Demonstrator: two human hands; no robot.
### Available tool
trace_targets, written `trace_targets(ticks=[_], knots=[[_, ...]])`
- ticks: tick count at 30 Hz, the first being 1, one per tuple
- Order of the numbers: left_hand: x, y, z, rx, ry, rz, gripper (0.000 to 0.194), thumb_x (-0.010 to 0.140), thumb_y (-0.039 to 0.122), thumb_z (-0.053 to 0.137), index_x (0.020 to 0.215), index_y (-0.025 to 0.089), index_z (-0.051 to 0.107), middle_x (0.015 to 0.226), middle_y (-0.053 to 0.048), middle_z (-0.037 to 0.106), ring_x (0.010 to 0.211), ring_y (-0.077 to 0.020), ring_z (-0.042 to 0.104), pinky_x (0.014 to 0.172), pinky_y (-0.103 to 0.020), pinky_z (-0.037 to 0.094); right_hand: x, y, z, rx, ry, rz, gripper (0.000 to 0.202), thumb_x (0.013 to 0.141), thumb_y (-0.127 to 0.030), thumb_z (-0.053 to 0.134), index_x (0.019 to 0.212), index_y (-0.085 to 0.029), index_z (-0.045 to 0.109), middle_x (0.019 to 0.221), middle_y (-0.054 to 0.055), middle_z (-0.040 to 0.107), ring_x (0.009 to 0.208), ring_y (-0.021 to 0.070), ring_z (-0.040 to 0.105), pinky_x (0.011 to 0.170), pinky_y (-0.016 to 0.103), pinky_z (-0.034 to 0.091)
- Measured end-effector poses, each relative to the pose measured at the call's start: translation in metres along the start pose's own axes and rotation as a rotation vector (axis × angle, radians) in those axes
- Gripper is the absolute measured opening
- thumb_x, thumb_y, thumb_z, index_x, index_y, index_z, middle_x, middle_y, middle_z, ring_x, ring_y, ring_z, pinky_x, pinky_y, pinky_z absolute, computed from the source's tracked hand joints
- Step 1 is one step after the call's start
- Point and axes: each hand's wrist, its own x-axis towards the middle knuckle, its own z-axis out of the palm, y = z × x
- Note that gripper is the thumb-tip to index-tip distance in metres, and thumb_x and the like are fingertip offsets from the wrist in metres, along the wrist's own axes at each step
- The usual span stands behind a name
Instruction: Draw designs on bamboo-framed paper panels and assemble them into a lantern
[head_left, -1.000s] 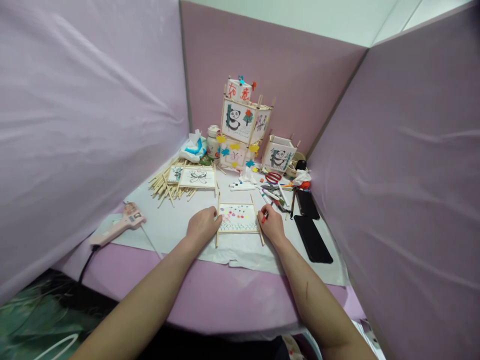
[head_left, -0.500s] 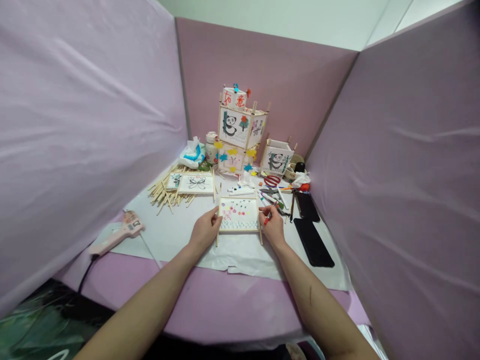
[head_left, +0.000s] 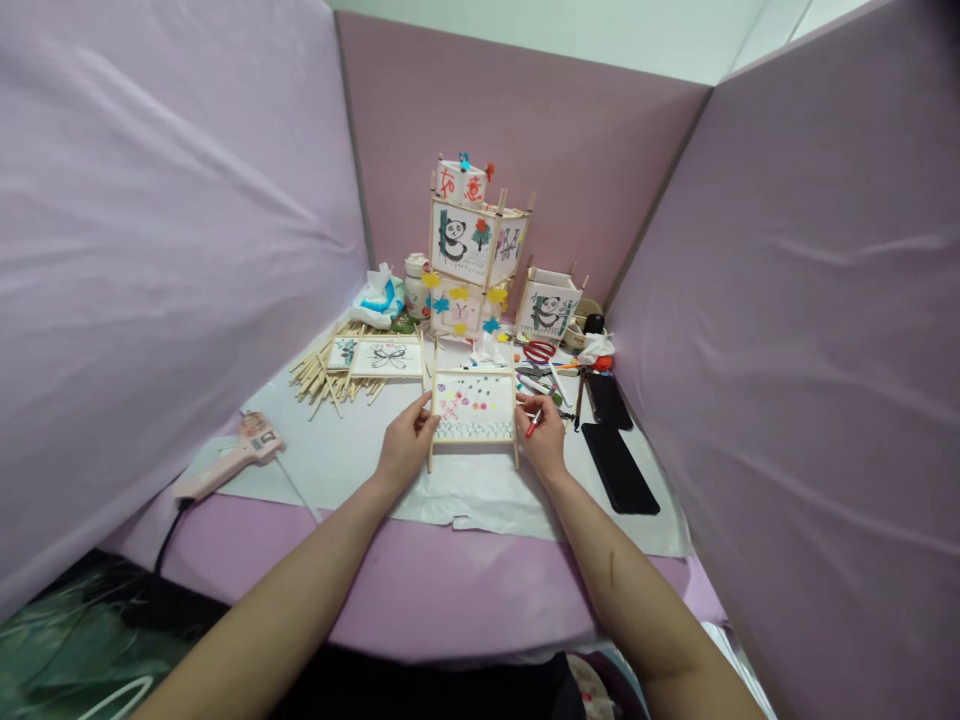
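A stick-framed panel with coloured drawings of flowers, dots and a wavy green band is held up in front of me. My left hand pinches its left stick, and my right hand grips its right stick. A red marker is also tucked in the fingers of my right hand. Behind the panel stands a tiered lantern with panda pictures and red characters. A smaller panda box stands to its right.
Left of the panel lie a butterfly panel and a pile of sticks. A glue gun lies at the left. Red scissors, markers and two black phones are at the right. Tissues stand behind.
The view has shifted slightly. The panel is raised and tilted more upright, now hiding part of the white pens behind it. Both hands still hold it.
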Motion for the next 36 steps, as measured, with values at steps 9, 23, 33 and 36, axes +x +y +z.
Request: trace_targets(ticks=[9, 23, 33, 36], knots=[[-0.0002, -0.0012, 0.0013, -0.003, 0.005, -0.017, 0.050, 0.086, 0.037, 0.054, 0.131, 0.016, 0.056, 0.081, 0.000, 0.064, 0.075, -0.0172, 0.060, 0.075, -0.031, 0.048, 0.0003, 0.0008, 0.0003, -0.010, -0.008, -0.019, 0.012, 0.084, -0.033, 0.056, 0.083, -0.024, 0.048, 0.093, 0.007, 0.070, 0.106, 0.0238, 0.070, 0.090, 0.037, 0.052], [0.0003, -0.0045, 0.0028, -0.025, 0.010, -0.003, 0.046, 0.086, 0.035, 0.054, 0.128, 0.017, 0.055, 0.078, 0.002, 0.060, 0.072, -0.0161, 0.059, 0.072, -0.029, 0.046, -0.0006, -0.0012, -0.0003, -0.021, -0.023, -0.002, 0.011, 0.085, -0.032, 0.055, 0.084, -0.025, 0.047, 0.090, 0.005, 0.067, 0.108, 0.0248, 0.069, 0.089, 0.037, 0.052], [0.0000, -0.0032, 0.0011, -0.032, 0.012, -0.019, 0.043, 0.089, 0.037, 0.053, 0.126, 0.017, 0.057, 0.074, 0.003, 0.058, 0.071, -0.0161, 0.056, 0.071, -0.029, 0.042, -0.0002, 0.0017, -0.0004, 0.011, -0.010, -0.030, 0.010, 0.084, -0.029, 0.058, 0.083, -0.024, 0.050, 0.087, 0.004, 0.066, 0.106, 0.0255, 0.070, 0.085, 0.035, 0.051], [0.0000, -0.0036, 0.0010, -0.030, 0.020, -0.026, 0.041, 0.091, 0.038, 0.050, 0.125, 0.017, 0.058, 0.074, 0.002, 0.058, 0.071, -0.0159, 0.055, 0.071, -0.029, 0.041, 0.0000, 0.0035, 0.0000, 0.007, -0.011, -0.029, 0.010, 0.084, -0.030, 0.058, 0.084, -0.024, 0.050, 0.089, 0.004, 0.067, 0.106, 0.0249, 0.070, 0.086, 0.035, 0.051]])
